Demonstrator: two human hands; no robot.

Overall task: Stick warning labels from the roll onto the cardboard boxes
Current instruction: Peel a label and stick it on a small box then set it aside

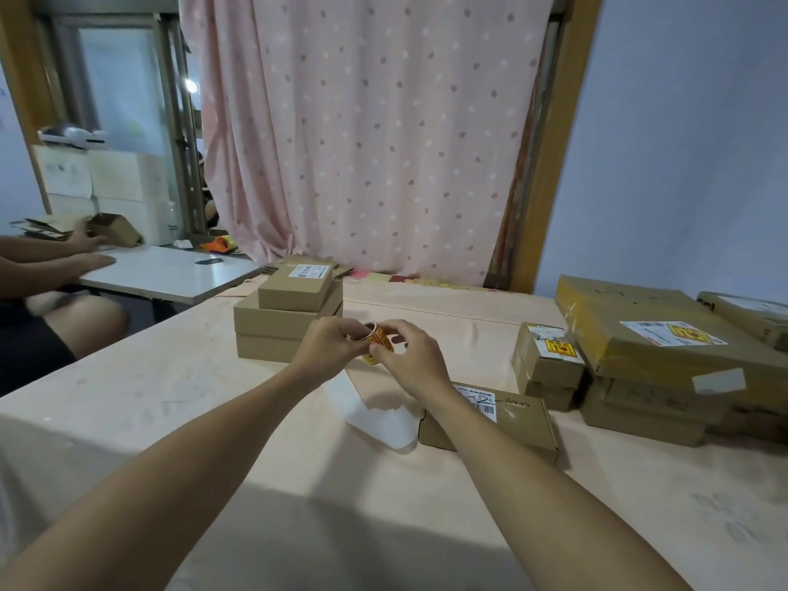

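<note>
both hands [328, 347] [411, 356] pinching the label roll [375, 337] | peel slow, keep sticker flat | unlabeled box [503, 415] closest imo

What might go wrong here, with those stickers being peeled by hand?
1. The left hand and right hand both pinch the label roll; a peeled label may curl and stick to itself or to a finger.
2. The nearest box carries a barcode slip; a carelessly placed label might cover it.
3. The small box on the right already bears a yellow label, so it might get labelled twice.
</note>
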